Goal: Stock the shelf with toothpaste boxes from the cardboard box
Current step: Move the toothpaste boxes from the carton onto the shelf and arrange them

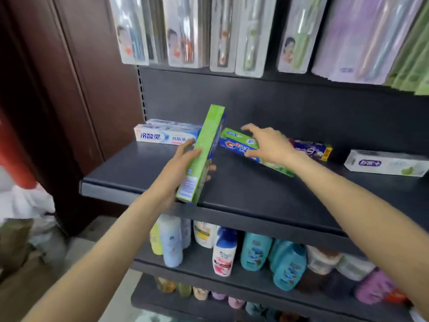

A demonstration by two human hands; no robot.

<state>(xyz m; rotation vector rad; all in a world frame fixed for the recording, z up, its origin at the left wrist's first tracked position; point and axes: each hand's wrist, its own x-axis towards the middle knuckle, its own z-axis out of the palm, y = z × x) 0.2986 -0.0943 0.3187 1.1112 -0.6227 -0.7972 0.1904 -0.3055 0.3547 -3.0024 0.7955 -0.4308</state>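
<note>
My left hand (183, 166) grips a green toothpaste box (203, 152) by its lower half, holding it nearly upright over the dark shelf (243, 189). My right hand (267, 145) reaches over a blue and green toothpaste box (236, 142) lying on the shelf, thumb under its front side and fingers spread above it. A white and blue toothpaste box (162, 135) lies at the shelf's back left. A purple box (313, 151) and a white box (385, 162) lie further right. The cardboard box (21, 263) shows blurred at the lower left.
Toothbrush packs (232, 33) hang in a row above the shelf. Shampoo and lotion bottles (232, 249) fill the shelves below. A dark red wooden panel (69, 89) stands left of the rack. White bags (25, 203) lie on the floor at the left.
</note>
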